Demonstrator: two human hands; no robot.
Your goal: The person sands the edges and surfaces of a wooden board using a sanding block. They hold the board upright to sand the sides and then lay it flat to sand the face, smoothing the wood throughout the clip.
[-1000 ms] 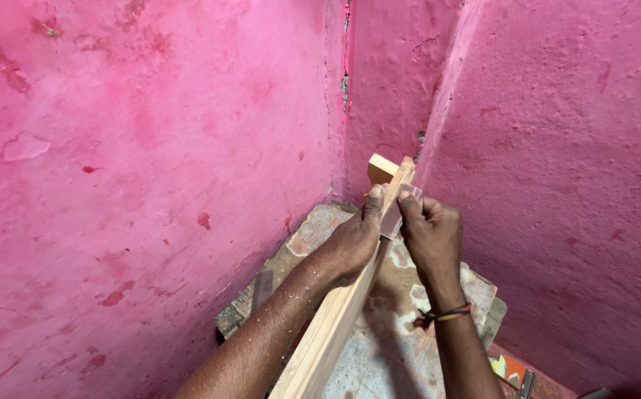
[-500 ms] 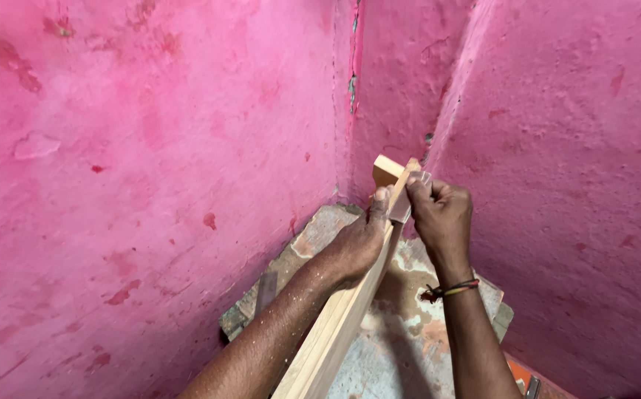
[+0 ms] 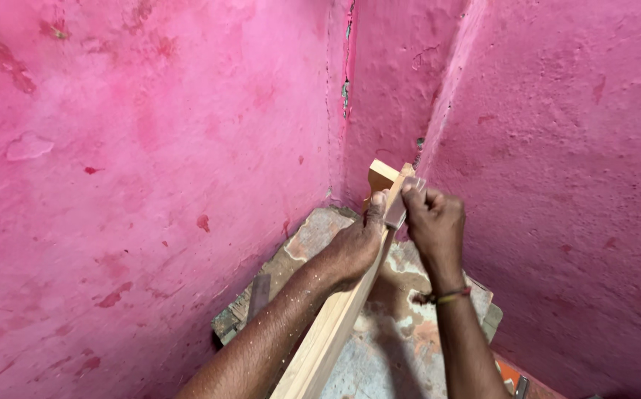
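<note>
A long pale wooden plank [image 3: 335, 325] runs from the bottom of the view up toward the corner of two pink walls, its far end [image 3: 383, 176] near the corner. My left hand [image 3: 353, 247] grips the plank near that far end, thumb up along its side. My right hand [image 3: 435, 225] presses a small flat brownish piece, likely sandpaper [image 3: 401, 203], against the plank's edge just beside the left thumb.
Pink plastered walls [image 3: 150, 148] close in on the left, back and right. Below lies a worn, paint-stained board [image 3: 401, 347] on the floor. An orange object [image 3: 509, 373] and a metal tool tip [image 3: 521, 386] show at the bottom right.
My right hand has slid the small piece up along the plank's edge toward its far end. The left hand keeps its grip, and the view has shifted slightly.
</note>
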